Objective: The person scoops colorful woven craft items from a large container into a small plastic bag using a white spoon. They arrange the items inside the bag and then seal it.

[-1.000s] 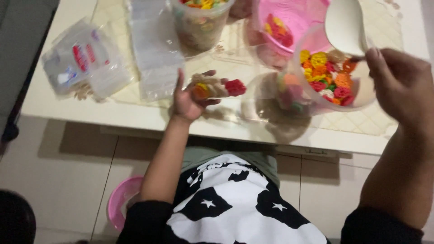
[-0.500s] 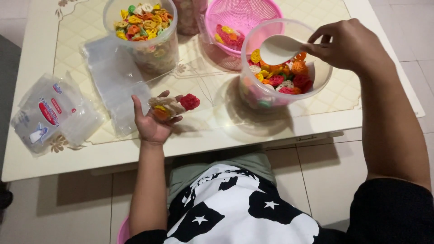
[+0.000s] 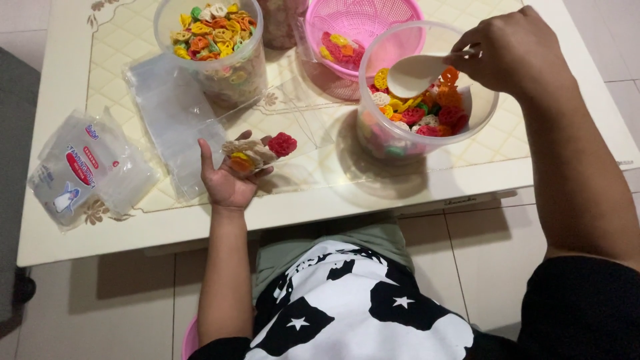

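Fingers of the right hand (image 3: 517, 53) pinch a white spoon (image 3: 417, 73) over the clear tub (image 3: 427, 133); the left hand (image 3: 230, 177), palm open, cradles ridged crackers (image 3: 257, 152) near the table's near edge (image 3: 333, 210).

The snacks (image 3: 427, 110) are red, orange, yellow, green and white flower shapes, in a clear tub (image 3: 427, 93). The spoon (image 3: 417, 73) is white. The basket (image 3: 363, 30) is pink mesh. The desk (image 3: 333, 200) is cream, with a pale tile-pattern mat (image 3: 133, 33). The bags (image 3: 173, 120) are clear; 1 packet (image 3: 83, 170) carries red print. The shirt (image 3: 347, 313) is black with white stars.
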